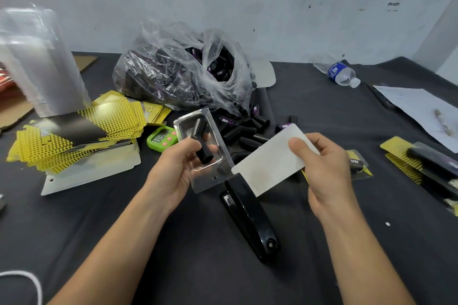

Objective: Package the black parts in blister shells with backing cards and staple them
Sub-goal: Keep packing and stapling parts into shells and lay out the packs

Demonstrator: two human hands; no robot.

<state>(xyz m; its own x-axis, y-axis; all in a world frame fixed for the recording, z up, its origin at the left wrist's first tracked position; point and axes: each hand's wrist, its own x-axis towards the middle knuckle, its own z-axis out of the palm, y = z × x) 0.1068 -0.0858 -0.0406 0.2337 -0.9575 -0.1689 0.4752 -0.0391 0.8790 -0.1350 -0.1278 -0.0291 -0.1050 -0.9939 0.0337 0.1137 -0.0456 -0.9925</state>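
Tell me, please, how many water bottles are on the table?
1. The water bottle lies on its side at the far right of the table. The plastic bag may hide others.

Light: bright, even, diffuse; shadows soft and faint.
Glare: white sheen on the plastic bag (pixel 178 69) and the stack of clear shells (pixel 42 62).
Blur: that stack is smeared — centre sharp.
Edges: wide-angle bowing — the table (pixel 322 111) edge curves.
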